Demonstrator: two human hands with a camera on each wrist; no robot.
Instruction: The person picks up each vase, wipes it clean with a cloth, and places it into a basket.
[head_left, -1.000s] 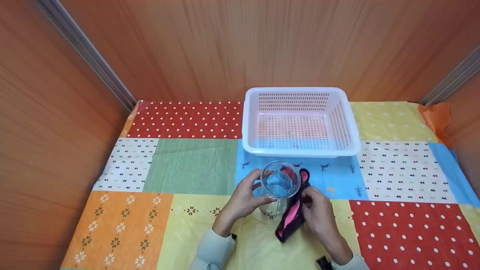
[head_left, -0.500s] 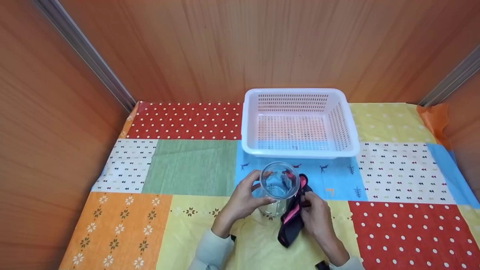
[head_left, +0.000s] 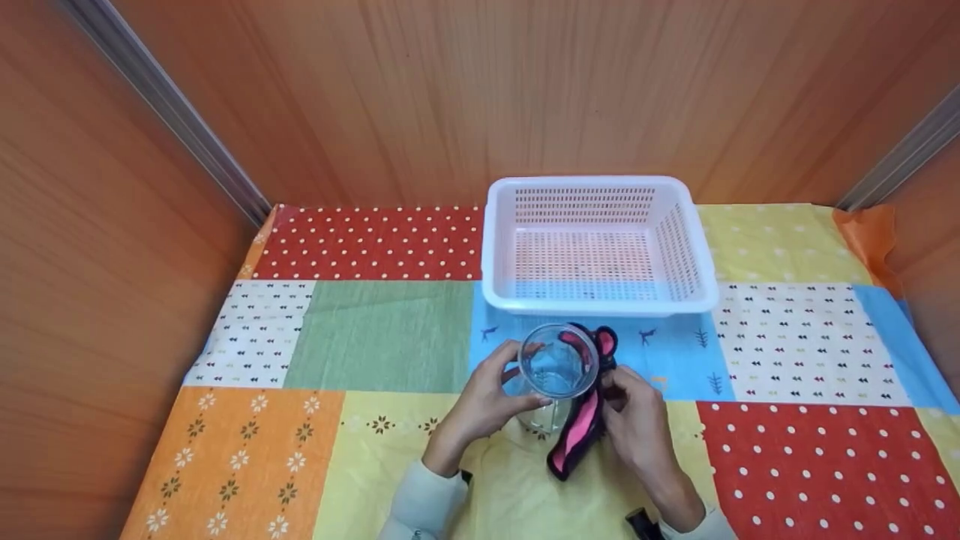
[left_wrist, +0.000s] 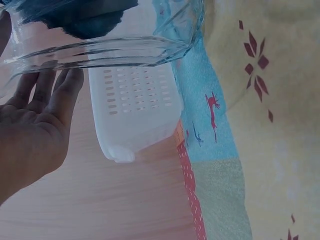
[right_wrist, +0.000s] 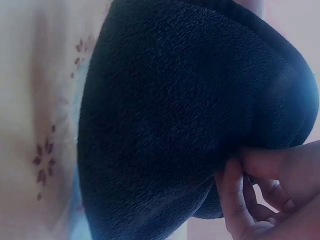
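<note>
My left hand [head_left: 491, 401] holds a clear glass jar [head_left: 555, 379] by its side, with the round mouth tipped toward the head camera. In the left wrist view the faceted glass jar [left_wrist: 120, 50] crosses the top, and dark fabric shows through it. A folded dark cloth with pink inner faces [head_left: 579, 439] lies against the jar's right side. My right hand [head_left: 637, 420] pinches that cloth between thumb and fingers. Up close in the right wrist view, the fuzzy dark cloth [right_wrist: 160, 100] fills most of the picture and hides the jar.
Behind the hands stands a white perforated plastic basket [head_left: 600, 307] with nothing in it. A patchwork-patterned tablecloth [head_left: 390, 330] covers the table. Wood-grain panels [head_left: 420, 97] enclose the back and sides.
The cloth in my right hand shifts against the jar: its lower end swings down, then back up, and its upper part now spreads behind the rim. The left hand and jar stay nearly still.
</note>
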